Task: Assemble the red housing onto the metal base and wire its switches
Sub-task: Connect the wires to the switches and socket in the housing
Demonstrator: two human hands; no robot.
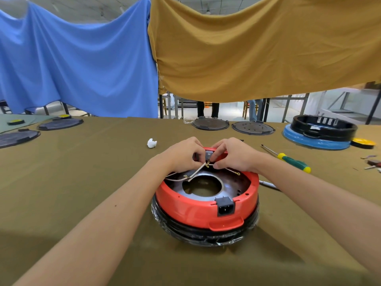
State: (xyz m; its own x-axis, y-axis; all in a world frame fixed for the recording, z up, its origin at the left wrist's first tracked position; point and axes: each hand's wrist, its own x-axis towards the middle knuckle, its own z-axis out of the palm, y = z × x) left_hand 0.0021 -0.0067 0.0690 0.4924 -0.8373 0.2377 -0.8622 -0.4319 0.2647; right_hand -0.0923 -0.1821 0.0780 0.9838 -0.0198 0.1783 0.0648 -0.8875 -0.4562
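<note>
The red housing (pixel 195 211) sits upside down over the metal base (pixel 231 182), on a black ring wrapped in plastic film. A black power socket (pixel 225 207) faces me at its near rim. At the far rim, a grey switch (pixel 208 154) shows between my hands. My left hand (pixel 183 155) grips the switch side there. My right hand (pixel 231 155) pinches a white wire (pixel 198 171) with a brass terminal at the switch. More white wires with ring terminals lie across the metal base.
A green-and-yellow screwdriver (pixel 288 158) lies to the right, a second tool (pixel 268 184) behind the housing. A blue-and-black housing (pixel 317 137) stands back right, dark round plates (pixel 252 127) along the far edge and left, a crumpled white scrap (pixel 152 143) mid-table.
</note>
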